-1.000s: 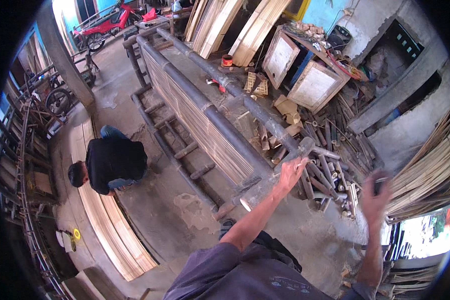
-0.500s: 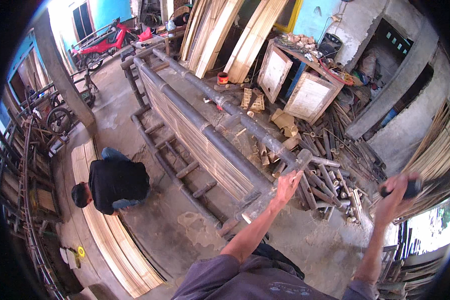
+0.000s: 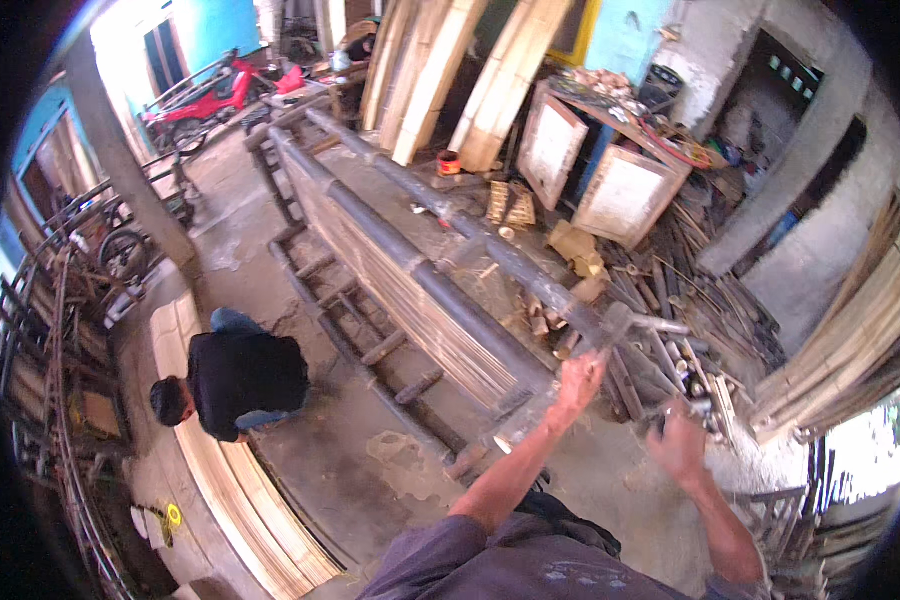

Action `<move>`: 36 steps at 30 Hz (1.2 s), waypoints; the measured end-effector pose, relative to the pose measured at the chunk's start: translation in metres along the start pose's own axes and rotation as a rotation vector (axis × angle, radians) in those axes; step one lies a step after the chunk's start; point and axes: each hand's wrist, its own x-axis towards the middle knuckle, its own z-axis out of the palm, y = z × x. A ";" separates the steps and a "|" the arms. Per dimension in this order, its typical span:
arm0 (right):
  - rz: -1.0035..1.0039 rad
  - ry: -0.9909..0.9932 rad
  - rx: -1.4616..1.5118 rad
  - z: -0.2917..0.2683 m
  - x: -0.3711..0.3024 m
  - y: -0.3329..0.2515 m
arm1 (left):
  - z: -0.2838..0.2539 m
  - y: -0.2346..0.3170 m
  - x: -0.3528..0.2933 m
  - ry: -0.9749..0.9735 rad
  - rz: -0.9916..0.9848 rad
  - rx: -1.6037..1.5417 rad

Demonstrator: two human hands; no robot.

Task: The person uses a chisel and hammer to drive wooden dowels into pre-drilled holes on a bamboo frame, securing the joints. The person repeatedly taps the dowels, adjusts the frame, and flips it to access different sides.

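Observation:
A long frame of thick dark bamboo poles (image 3: 380, 240) stretches from just in front of me toward the far left, with pale slats (image 3: 410, 300) along its side. My left hand (image 3: 582, 382) is closed around its near end, by the end crosspiece (image 3: 530, 415). To the right of that end is my right hand (image 3: 678, 445), raised and smeared by motion. Its fingers are wrapped round a dark blunt object (image 3: 678, 408), mostly hidden by the hand; its kind is unclear.
A crouching person in black (image 3: 248, 375) works over long split bamboo panels (image 3: 260, 500) at left. Beyond the frame lie bamboo offcuts (image 3: 660, 350) and an old cabinet (image 3: 625, 195). Bamboo panels (image 3: 510, 80) lean at the back; more slats (image 3: 850, 330) stand at right.
My right hand has swung down and left with the dark object, from far right to near the frame's end. My left hand stays at the frame's end. The view has shifted slightly.

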 end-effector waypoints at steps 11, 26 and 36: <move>0.176 0.240 0.576 -0.070 0.014 -0.007 | -0.011 0.022 0.004 -0.066 -0.063 -0.098; -0.003 -0.094 0.143 -0.011 -0.012 -0.007 | -0.002 -0.013 -0.006 -0.081 -0.020 -0.024; -0.012 0.056 0.000 0.005 -0.010 0.004 | -0.007 0.011 -0.003 -0.128 -0.083 -0.073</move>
